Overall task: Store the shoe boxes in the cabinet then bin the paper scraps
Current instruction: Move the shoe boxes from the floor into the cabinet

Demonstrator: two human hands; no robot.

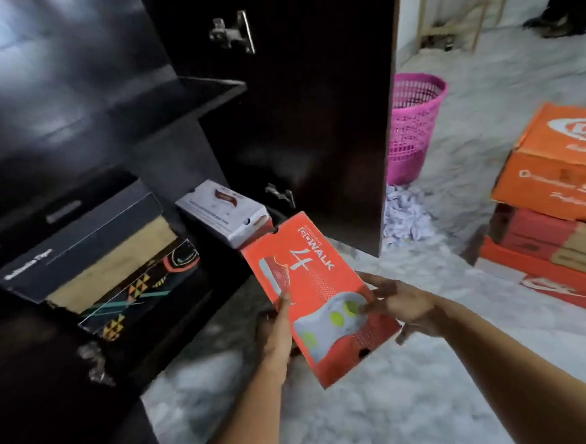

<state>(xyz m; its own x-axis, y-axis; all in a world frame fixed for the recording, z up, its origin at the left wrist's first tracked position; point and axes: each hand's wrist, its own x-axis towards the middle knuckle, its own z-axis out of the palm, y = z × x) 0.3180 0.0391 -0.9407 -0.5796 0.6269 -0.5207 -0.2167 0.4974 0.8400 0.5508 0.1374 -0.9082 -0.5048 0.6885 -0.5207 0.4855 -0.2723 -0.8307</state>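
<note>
I hold a red shoe box (315, 281) printed with a white "4" and a shoe picture, tilted above the floor in front of the dark cabinet (82, 129). My left hand (277, 325) grips its left edge and my right hand (404, 304) grips its right side. On the cabinet's low shelf sit a white shoe box (225, 211) and, to the left, a black box with a patterned side (97, 262). A heap of white paper scraps (404, 218) lies on the floor below a pink mesh bin (411, 124).
The cabinet's open door (314, 121) stands between me and the bin. A stack of orange and red shoe boxes (550, 206) rests on the floor at the right. Pale marble floor (358, 419) spreads under my arms. A person's feet (557, 20) show at the far top right.
</note>
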